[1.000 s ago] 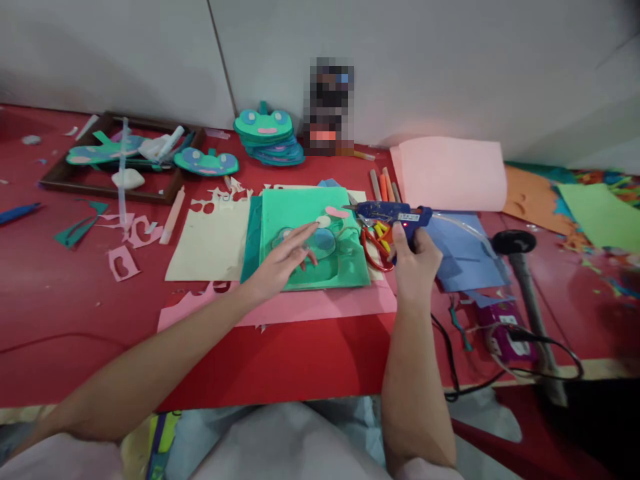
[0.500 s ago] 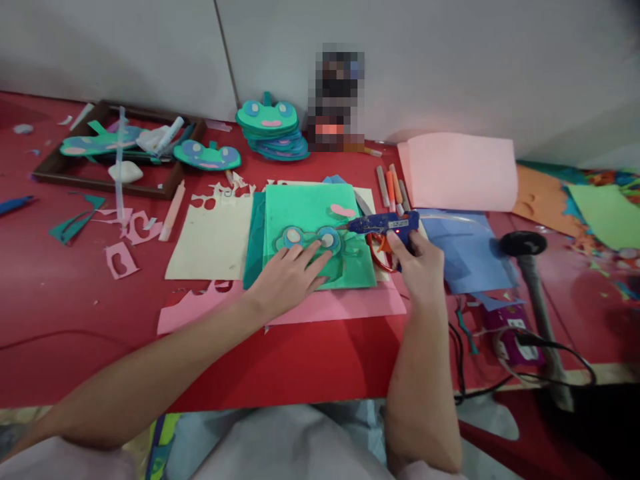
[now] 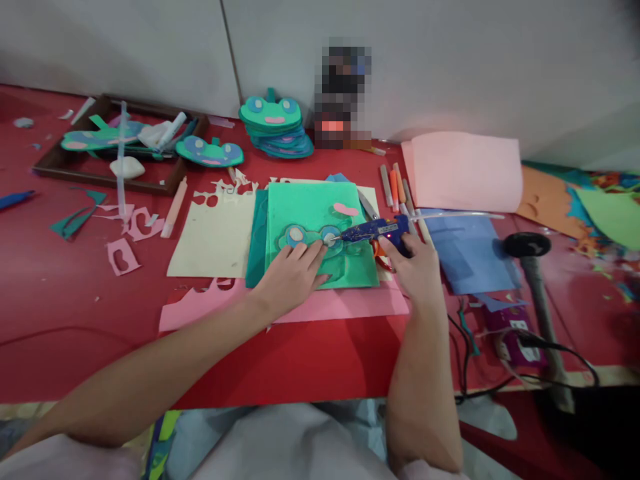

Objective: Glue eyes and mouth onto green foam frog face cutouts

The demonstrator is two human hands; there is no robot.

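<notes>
1. Nearest is the front of the red table (image 3: 300,363); at its right lie a purple box (image 3: 520,340) and a black cable (image 3: 464,370), with the mallet (image 3: 527,245) beside them, its black head pointing away.
2. A pink sheet (image 3: 350,303) comes next, its near edge towards the person, partly under the green sheets (image 3: 320,200).
3. The left hand (image 3: 290,280) lies palm down, fingers stretched out and slightly spread, their tips on the frog (image 3: 311,236); it clasps nothing that can be seen.
4. The right hand (image 3: 417,267) is wrapped round the glue gun (image 3: 377,229), holding it by the handle, nozzle pointing left.
5. The frog lies on the green sheets, its two blue eyes showing above the left fingers. The nozzle is at the right-hand eye; whether it touches cannot be told.
6. Just beyond the frog, a pink strip (image 3: 345,210) rests on the same sheets. A cream sheet (image 3: 213,240) lies to the left, a blue sheet (image 3: 465,253) to the right.
7. Scissors (image 3: 367,203) are partly hidden behind the glue gun; markers (image 3: 395,187) lie past them.
8. Farther back stand a brown frame (image 3: 163,185) at left, a stack of frogs (image 3: 273,117), and folded pink paper (image 3: 465,173) at right.
9. Farthest is the grey wall (image 3: 440,73).
</notes>
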